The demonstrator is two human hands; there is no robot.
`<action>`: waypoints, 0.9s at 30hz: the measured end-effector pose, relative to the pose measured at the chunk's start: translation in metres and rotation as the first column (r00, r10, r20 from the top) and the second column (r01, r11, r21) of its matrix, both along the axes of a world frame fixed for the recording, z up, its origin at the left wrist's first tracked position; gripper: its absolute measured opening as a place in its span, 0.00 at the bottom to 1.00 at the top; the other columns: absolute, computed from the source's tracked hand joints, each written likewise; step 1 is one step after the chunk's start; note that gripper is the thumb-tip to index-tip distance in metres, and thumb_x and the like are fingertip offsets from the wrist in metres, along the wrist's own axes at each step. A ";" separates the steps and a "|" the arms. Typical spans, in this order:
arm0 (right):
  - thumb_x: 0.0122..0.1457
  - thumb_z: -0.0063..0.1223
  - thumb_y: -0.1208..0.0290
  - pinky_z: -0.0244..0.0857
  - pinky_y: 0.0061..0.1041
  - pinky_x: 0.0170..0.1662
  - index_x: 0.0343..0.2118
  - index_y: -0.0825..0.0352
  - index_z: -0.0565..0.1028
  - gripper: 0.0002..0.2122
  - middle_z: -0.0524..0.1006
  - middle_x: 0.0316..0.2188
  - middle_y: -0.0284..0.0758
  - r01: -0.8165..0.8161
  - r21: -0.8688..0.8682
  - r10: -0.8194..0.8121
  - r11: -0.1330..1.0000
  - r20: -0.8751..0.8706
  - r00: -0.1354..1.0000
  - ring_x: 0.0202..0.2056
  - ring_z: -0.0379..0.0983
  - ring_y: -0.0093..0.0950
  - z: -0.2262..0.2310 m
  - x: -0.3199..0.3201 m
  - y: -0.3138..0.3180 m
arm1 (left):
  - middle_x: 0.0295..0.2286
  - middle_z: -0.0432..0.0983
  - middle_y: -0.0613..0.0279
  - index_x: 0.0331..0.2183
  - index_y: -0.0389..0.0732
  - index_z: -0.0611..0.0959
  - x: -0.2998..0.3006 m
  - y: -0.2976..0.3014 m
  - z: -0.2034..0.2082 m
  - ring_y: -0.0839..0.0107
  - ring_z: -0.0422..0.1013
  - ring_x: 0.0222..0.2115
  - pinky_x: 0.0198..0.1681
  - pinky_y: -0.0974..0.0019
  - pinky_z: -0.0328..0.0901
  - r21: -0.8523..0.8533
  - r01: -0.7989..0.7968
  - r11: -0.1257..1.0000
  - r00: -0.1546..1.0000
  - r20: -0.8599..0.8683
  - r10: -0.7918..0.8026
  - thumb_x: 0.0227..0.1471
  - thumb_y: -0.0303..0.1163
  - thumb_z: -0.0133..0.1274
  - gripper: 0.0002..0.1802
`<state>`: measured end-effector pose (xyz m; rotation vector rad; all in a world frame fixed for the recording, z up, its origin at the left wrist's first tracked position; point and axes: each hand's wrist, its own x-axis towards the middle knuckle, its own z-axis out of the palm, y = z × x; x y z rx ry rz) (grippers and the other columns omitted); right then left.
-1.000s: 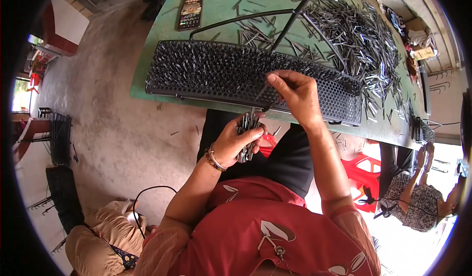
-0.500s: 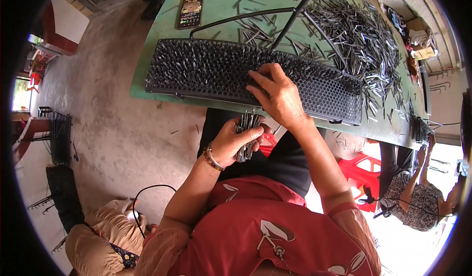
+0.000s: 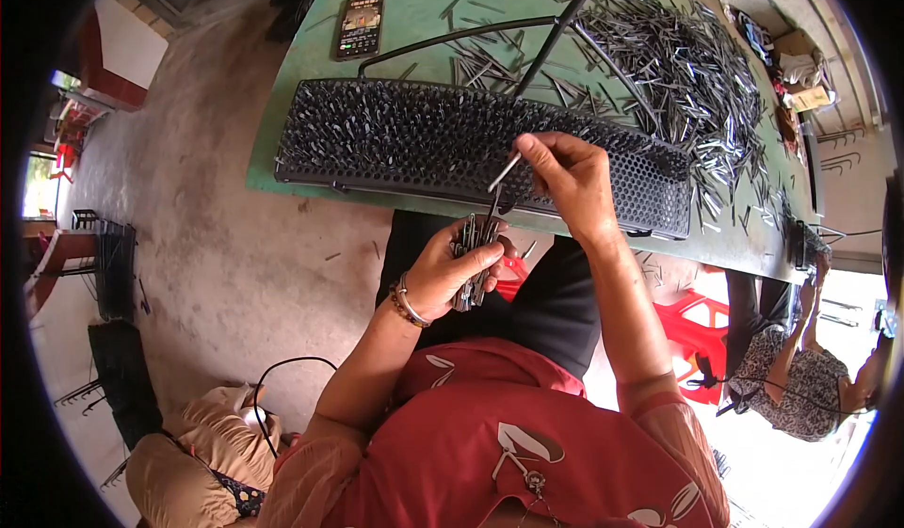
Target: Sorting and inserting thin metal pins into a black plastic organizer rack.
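Below the table's near edge, my left hand [image 3: 435, 274] is closed round a bundle of thin metal strips [image 3: 476, 263], most of them upright. One dark strip pokes up higher than the others. My right hand [image 3: 576, 189] pinches a single light metal strip [image 3: 505, 172] between thumb and fingertips, slanted over the front edge of a long black perforated rack [image 3: 640, 199]. Many similar strips [image 3: 367, 133] stand upright in the rack's left and middle part. Toward the right, its round holes show bare.
The rack lies along the near edge of a green table [image 3: 315, 48], with black rods [image 3: 461, 34] rising behind it. A large heap of loose strips [image 3: 697, 86] covers the right side. A phone [image 3: 360, 27] lies at the left. Another person [image 3: 800, 368] is at the right edge.
My right hand has lifted off the rack and drawn back to the right, and a light metal strip now shows in its fingers. My left hand stays put with the bundle.
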<state>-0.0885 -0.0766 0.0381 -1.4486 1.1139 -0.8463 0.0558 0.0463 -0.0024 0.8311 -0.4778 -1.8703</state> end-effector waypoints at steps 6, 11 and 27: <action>0.53 0.57 0.72 0.61 0.17 0.25 0.31 0.70 0.78 0.07 0.74 0.21 0.30 0.031 -0.449 -0.079 0.893 -0.088 0.993 0.21 0.67 0.19 -0.019 0.012 -0.004 | 0.30 0.75 0.60 0.46 0.36 0.69 -0.002 -0.002 -0.009 0.79 0.69 0.24 0.26 0.73 0.67 -0.009 -0.010 1.000 1.000 -0.009 0.010 0.52 0.30 0.53 0.20; 0.51 0.58 0.75 0.67 0.23 0.31 0.31 0.70 0.77 0.05 0.76 0.28 0.37 -0.062 -0.580 -0.052 0.812 -0.177 0.983 0.28 0.74 0.28 -0.015 0.014 0.001 | 0.30 0.75 0.58 0.46 0.37 0.70 -0.001 -0.005 -0.013 0.78 0.69 0.23 0.25 0.74 0.66 0.030 -0.047 0.998 0.999 -0.004 0.047 0.52 0.30 0.53 0.19; 0.47 0.62 0.75 0.65 0.19 0.25 0.32 0.66 0.79 0.08 0.71 0.29 0.32 -0.109 -0.593 -0.016 0.798 -0.202 0.979 0.24 0.70 0.23 -0.027 0.018 0.008 | 0.25 0.73 0.62 0.37 0.41 0.73 0.003 -0.006 -0.020 0.77 0.68 0.20 0.19 0.74 0.66 0.215 -0.165 0.963 0.984 -0.035 0.176 0.56 0.34 0.47 0.09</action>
